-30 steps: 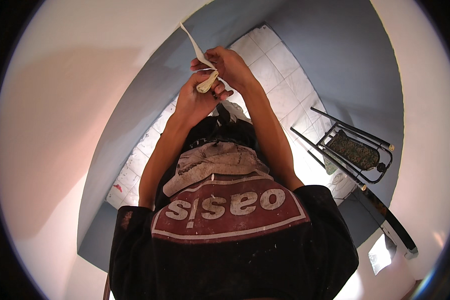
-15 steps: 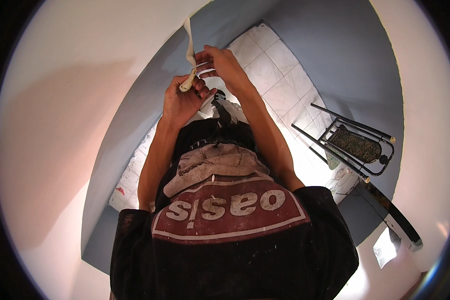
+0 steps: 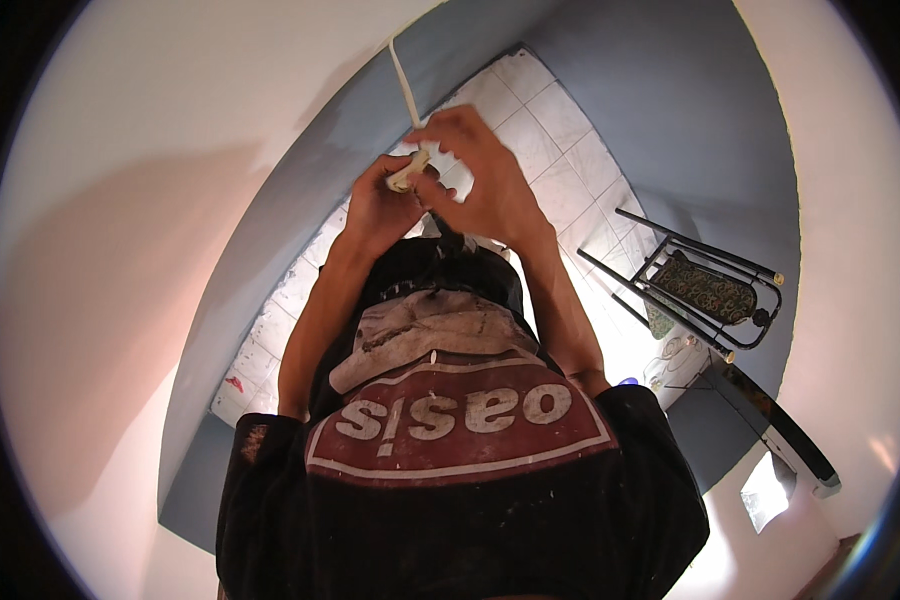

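My left hand [image 3: 380, 205] grips a small cream bundle [image 3: 407, 172] at upper centre, above my dark, paint-spattered shirt [image 3: 460, 530]. A narrow cream strip [image 3: 403, 75] runs from the hands up toward the edge between the pale and grey-blue wall paint. My right hand [image 3: 470, 175] arches over the bundle with fingers curved and thumb apart from them, slightly blurred. Its fingertips lie at the strip and its thumb is beside the bundle; whether they touch is unclear.
A grey-blue and pale painted wall [image 3: 240, 230] curves along the left. Whitish floor tiles [image 3: 580, 150] lie beyond my hands. A black metal chair [image 3: 710, 290] with a patterned pad appears tipped at the right. Some coiled cable [image 3: 675, 360] lies below it, near a bright opening [image 3: 767, 490].
Since half a second ago both hands have shifted right, and my right hand has come down over the bundle, its thumb lower. The strip now slants straighter up to the left.
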`<control>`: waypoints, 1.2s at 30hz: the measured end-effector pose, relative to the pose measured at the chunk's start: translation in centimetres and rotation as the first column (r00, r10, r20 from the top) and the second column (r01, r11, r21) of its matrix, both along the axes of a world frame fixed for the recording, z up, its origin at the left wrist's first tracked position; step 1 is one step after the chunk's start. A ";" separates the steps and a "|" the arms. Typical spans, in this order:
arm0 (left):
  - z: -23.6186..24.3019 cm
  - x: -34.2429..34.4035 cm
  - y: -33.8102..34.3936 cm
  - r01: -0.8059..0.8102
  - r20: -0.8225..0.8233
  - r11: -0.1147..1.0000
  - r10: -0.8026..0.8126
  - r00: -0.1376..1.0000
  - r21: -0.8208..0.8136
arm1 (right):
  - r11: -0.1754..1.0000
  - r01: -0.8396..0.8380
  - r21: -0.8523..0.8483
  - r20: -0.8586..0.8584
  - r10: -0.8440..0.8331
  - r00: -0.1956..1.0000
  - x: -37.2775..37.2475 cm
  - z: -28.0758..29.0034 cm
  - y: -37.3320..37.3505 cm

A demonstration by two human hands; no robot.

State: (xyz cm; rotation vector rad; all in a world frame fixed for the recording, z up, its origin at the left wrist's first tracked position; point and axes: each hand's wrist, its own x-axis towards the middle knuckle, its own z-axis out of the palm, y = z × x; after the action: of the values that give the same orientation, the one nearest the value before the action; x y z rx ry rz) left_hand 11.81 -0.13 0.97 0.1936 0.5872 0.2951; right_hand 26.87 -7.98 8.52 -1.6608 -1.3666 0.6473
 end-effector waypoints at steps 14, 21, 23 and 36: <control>-0.9 -1.3 0.5 0.028 0.055 0.997 -0.025 0.998 -0.071 | 1.000 -0.016 0.008 0.154 0.015 0.988 -1.5 -0.7 1.0; -0.8 -0.4 0.6 -0.129 0.059 0.938 0.116 0.991 0.322 | 0.980 0.079 -0.184 -0.016 -0.083 0.996 -0.6 0.7 3.1; -1.4 -0.4 0.9 -0.137 0.096 0.931 0.111 0.989 0.337 | 0.982 0.085 -0.171 -0.013 -0.088 0.996 -0.5 0.3 3.4; -1.2 0.2 1.6 -0.103 0.077 0.946 0.083 0.994 0.309 | 0.991 0.104 -0.085 0.112 -0.094 0.989 0.6 1.1 3.7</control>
State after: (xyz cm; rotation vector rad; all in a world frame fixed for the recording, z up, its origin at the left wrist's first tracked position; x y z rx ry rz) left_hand 12.05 1.43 -0.24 0.4622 0.4855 0.4845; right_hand 27.51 -4.24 9.65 -1.8470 -1.3379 0.5766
